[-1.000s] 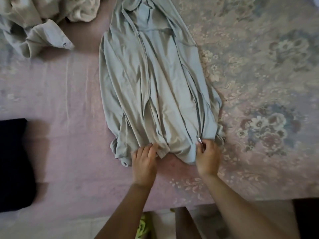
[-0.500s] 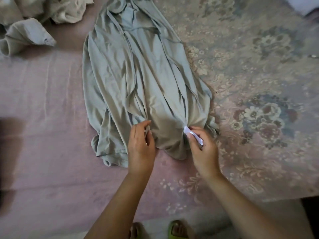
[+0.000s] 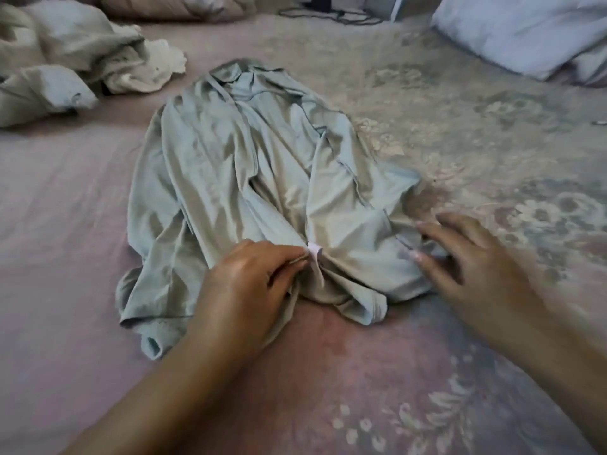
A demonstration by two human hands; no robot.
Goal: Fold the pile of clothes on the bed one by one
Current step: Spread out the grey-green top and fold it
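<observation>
A bed (image 3: pixel 82 205) with a pink floral sheet fills the view; a white pillow (image 3: pixel 512 31) lies at the far right and a black cable (image 3: pixel 328 11) at the far edge. A pale green garment (image 3: pixel 262 178) lies rumpled in the middle, lengthwise. A pile of clothes (image 3: pixel 65 60) sits far left, apart from it. The left hand (image 3: pixel 249 290) pinches the garment's near hem beside a white tag (image 3: pixel 314 249). The right hand (image 3: pixel 466 267), blurred, has spread fingers touching the hem. Bare sheet lies near and right.
</observation>
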